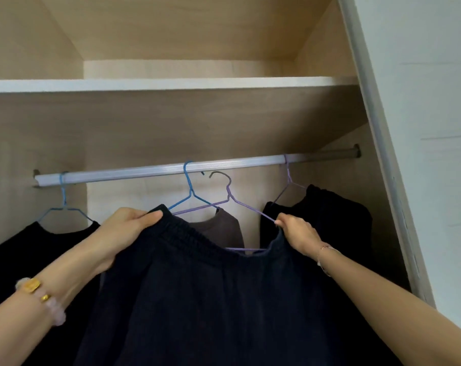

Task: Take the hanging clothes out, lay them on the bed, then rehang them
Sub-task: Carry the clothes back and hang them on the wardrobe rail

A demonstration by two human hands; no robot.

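just below the rail [171, 170], a purple wire hanger [232, 199] bore a dark navy elastic-waisted garment [210, 299], its hook free of the bar. the left hand [123, 233] gripped the waistband; the right hand [295, 233] pinched the hanger's arm. coming off or going back, i couldn't judge; rehanging would need the hook lifted over the rail. the hem was cut off: skirt or trousers, unclear.

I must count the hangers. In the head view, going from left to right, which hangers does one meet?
Light blue hanger → blue hanger → held purple hanger, pinched by the right hand, bearing the dark garment that the left hand grips → far-right purple hanger.
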